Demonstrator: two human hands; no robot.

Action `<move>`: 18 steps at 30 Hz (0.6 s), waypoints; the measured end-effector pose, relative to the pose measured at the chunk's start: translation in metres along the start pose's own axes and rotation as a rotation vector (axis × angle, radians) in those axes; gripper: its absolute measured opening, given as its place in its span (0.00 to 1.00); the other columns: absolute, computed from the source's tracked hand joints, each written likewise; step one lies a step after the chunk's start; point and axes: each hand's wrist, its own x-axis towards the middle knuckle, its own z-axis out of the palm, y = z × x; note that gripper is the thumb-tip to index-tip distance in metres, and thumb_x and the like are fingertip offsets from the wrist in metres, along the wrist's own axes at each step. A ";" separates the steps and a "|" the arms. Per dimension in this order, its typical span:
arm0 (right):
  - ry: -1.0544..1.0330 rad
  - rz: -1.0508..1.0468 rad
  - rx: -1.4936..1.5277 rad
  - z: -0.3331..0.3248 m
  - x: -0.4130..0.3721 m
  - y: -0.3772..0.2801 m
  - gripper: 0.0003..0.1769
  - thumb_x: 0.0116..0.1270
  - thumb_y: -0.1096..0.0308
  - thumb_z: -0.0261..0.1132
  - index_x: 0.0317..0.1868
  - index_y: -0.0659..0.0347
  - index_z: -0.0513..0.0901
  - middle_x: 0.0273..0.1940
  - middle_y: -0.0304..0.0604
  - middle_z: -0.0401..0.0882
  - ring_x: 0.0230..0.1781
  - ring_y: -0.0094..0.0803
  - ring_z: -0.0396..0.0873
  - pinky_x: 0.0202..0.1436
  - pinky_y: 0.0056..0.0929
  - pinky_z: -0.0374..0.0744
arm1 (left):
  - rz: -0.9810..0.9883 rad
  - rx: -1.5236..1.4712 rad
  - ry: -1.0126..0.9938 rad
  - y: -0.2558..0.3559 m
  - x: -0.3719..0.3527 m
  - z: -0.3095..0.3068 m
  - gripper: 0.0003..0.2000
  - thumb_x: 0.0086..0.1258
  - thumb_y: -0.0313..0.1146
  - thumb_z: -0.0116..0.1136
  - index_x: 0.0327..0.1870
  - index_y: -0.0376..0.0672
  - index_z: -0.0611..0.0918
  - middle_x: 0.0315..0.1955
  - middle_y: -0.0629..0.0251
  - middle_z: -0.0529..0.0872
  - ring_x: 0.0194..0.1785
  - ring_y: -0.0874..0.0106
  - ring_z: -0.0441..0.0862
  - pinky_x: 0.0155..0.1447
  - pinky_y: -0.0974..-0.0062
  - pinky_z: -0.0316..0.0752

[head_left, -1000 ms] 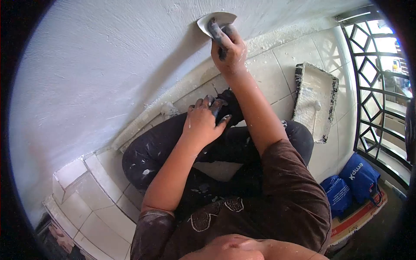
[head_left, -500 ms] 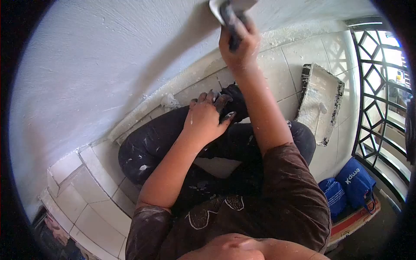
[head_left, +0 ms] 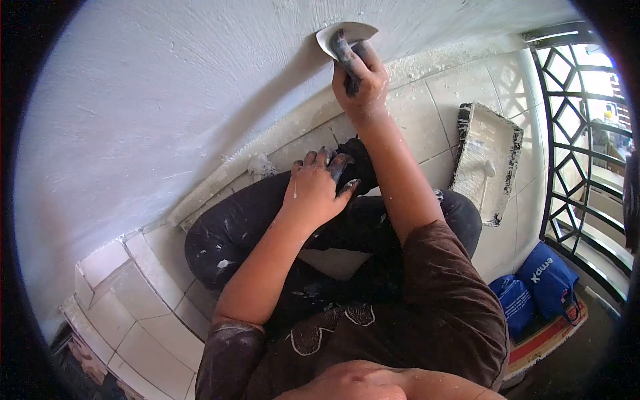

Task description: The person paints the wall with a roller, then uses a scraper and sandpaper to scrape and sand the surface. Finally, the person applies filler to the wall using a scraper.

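My right hand [head_left: 362, 83] is closed around the handle of a putty knife [head_left: 357, 31], its pale, wide blade laid against the white wall [head_left: 167, 87]. Dark smudges cover the thumb and fingers. My left hand [head_left: 317, 183] rests with fingers spread over my crossed leg, near a black-covered foot [head_left: 360, 160]. Its fingertips are dark, with specks of white on them. White spots also mark my black trousers [head_left: 227, 227].
A white-crusted paint tray [head_left: 493, 133] lies on the tiled floor to the right, with a small roller [head_left: 489, 170] in it. Beyond it stands a black metal grille [head_left: 567, 147]. Blue bags [head_left: 543, 273] sit at lower right. A tiled step [head_left: 153, 340] is at lower left.
My right hand and the putty knife have come down the wall, closer to me and slightly left. My left hand stays on the leg.
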 end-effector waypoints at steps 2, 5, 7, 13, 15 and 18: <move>0.008 0.020 0.016 -0.005 0.015 -0.014 0.27 0.52 0.77 0.68 0.54 0.45 0.84 0.34 0.44 0.78 0.28 0.45 0.80 0.30 0.37 0.79 | 0.011 0.028 -0.002 0.001 -0.001 -0.003 0.28 0.68 0.52 0.57 0.61 0.40 0.77 0.57 0.44 0.76 0.61 0.50 0.73 0.62 0.48 0.70; 0.011 0.036 0.080 -0.004 0.022 -0.020 0.27 0.52 0.77 0.68 0.54 0.45 0.84 0.34 0.44 0.78 0.27 0.45 0.80 0.29 0.36 0.79 | 0.025 0.070 0.044 0.000 -0.002 0.001 0.28 0.68 0.52 0.58 0.61 0.39 0.76 0.56 0.44 0.76 0.61 0.50 0.74 0.60 0.49 0.70; 0.012 0.010 0.052 -0.003 0.011 -0.013 0.27 0.52 0.78 0.68 0.55 0.46 0.84 0.34 0.44 0.78 0.27 0.44 0.80 0.28 0.37 0.79 | 0.012 0.061 0.024 0.001 -0.004 0.001 0.28 0.68 0.52 0.58 0.61 0.39 0.76 0.57 0.44 0.76 0.61 0.50 0.73 0.60 0.49 0.70; -0.077 0.107 0.007 -0.013 0.015 -0.024 0.20 0.55 0.81 0.66 0.50 0.57 0.86 0.36 0.48 0.80 0.29 0.47 0.81 0.35 0.36 0.80 | -0.041 -0.014 -0.082 0.006 0.001 -0.012 0.28 0.68 0.51 0.58 0.63 0.40 0.76 0.61 0.40 0.74 0.66 0.46 0.70 0.67 0.47 0.66; -0.053 0.093 0.024 -0.019 0.037 -0.036 0.20 0.56 0.81 0.65 0.50 0.57 0.86 0.35 0.48 0.79 0.30 0.47 0.80 0.35 0.36 0.79 | -0.028 0.047 -0.022 0.004 -0.003 -0.003 0.28 0.67 0.51 0.58 0.63 0.41 0.76 0.61 0.40 0.73 0.67 0.45 0.69 0.68 0.46 0.65; -0.038 0.088 0.063 -0.010 0.021 -0.024 0.23 0.56 0.81 0.65 0.52 0.54 0.85 0.35 0.47 0.78 0.30 0.47 0.80 0.33 0.37 0.79 | -0.034 0.026 -0.038 0.004 -0.001 -0.006 0.28 0.67 0.51 0.58 0.63 0.41 0.76 0.59 0.41 0.75 0.66 0.45 0.70 0.68 0.46 0.65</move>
